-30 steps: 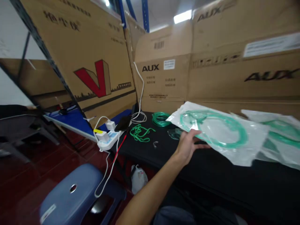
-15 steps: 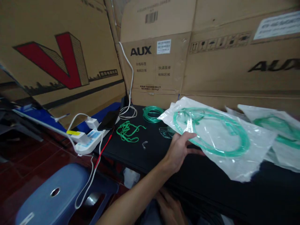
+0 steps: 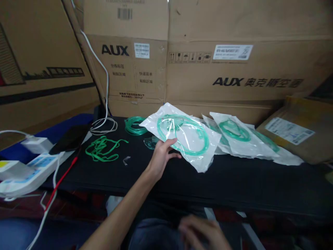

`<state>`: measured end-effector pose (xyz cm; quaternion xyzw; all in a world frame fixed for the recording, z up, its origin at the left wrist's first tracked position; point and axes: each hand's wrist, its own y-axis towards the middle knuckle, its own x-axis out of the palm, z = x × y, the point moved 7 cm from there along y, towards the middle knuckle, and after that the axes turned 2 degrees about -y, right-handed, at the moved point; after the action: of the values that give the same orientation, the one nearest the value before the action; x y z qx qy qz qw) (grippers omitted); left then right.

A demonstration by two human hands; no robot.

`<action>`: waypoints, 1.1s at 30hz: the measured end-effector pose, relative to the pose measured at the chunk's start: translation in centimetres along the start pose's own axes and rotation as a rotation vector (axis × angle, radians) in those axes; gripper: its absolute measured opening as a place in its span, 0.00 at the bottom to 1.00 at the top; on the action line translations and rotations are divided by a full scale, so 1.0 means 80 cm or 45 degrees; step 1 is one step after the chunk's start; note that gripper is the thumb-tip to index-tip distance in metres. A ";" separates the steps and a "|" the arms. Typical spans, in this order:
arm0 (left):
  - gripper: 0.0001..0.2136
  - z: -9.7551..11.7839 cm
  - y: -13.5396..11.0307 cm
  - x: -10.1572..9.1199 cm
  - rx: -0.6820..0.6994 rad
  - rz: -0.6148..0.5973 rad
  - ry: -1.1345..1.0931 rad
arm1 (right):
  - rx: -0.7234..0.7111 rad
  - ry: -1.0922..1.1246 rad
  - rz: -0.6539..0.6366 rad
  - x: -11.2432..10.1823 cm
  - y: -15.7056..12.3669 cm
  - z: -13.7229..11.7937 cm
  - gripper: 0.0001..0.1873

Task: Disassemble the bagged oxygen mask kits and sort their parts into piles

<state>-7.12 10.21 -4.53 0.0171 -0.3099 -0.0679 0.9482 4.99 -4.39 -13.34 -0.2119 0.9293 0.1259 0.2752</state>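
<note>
My left hand (image 3: 161,156) pinches the lower left edge of a clear-and-white sealed bag (image 3: 184,138), with the thumb on top. Coiled green tubing (image 3: 205,139) shows through its shiny film. The bag is held tilted above the black table. Low in the view, over my lap, my right hand (image 3: 204,232) is smeared by motion, so its fingers are not clear. Behind my left hand lie a clear plastic piece (image 3: 150,142) and a loose coil of green tubing (image 3: 134,125). A tangled green strap (image 3: 104,149) rests further left.
More bagged green tubing (image 3: 235,133) lies on the black table (image 3: 234,184) at the right, near a cardboard box (image 3: 299,125). A small clear piece (image 3: 126,160) lies by the strap. At left are a phone (image 3: 70,139), a power strip (image 3: 39,173) and cables. Large cartons (image 3: 192,76) stand behind.
The view has swung to the right, bringing more bags and a box into sight. My left hand still holds the bag. My right hand has risen off my lap a little and moved rightward.
</note>
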 end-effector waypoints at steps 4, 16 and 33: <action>0.13 -0.003 -0.002 0.004 -0.015 -0.043 0.027 | 0.374 0.664 0.700 -0.112 -0.001 0.020 0.24; 0.19 -0.001 -0.001 0.004 -0.049 -0.141 0.062 | 0.286 0.934 0.999 -0.147 0.044 0.031 0.38; 0.23 0.001 0.018 -0.005 -0.108 -0.134 0.310 | 0.298 1.533 0.918 -0.114 0.077 0.035 0.25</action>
<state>-7.31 11.71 -4.60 0.0013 -0.1881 -0.1280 0.9738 10.38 4.96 -9.74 0.1069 0.9396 -0.0303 -0.3238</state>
